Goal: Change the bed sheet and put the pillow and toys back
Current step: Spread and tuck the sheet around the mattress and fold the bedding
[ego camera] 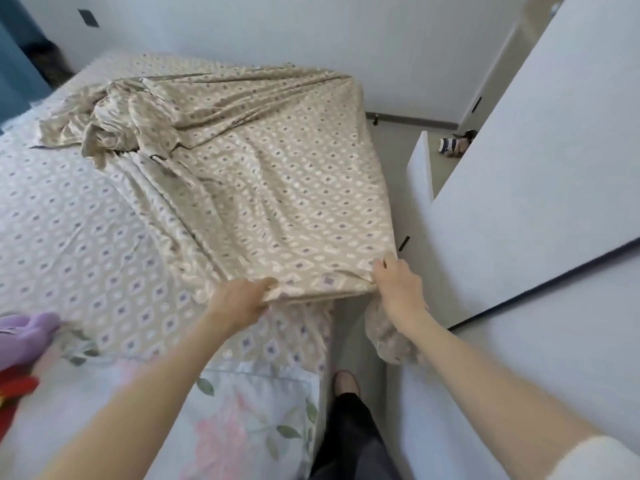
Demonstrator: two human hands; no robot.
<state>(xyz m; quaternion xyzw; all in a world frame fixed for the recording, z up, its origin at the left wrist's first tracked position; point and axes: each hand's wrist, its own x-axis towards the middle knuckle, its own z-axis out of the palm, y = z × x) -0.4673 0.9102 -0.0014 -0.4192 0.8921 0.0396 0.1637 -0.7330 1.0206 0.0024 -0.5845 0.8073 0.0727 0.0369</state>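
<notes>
Gripped near edge of beige diamond-patterned fabric bed sheet [277, 168] in left hand [242, 299] and right hand [398, 289], side by side at lower centre, with bulk bunched away toward upper left.

Bed sheet [263, 188]: thin woven cloth, slight satin sheen, creased. Pillow [242, 420]: matt printed cloth. Wardrobe door [540, 188]: smooth matt panel.

left hand [242, 299] grips sheet [277, 202] edge | right hand [398, 289] grips corner | bed [52, 220]

Sheet [263, 188] spread over the bed [52, 220].
Pillow [242, 410] lies nearest, toys [24, 337] to its left, wardrobe [536, 168] right of the bed.
</notes>
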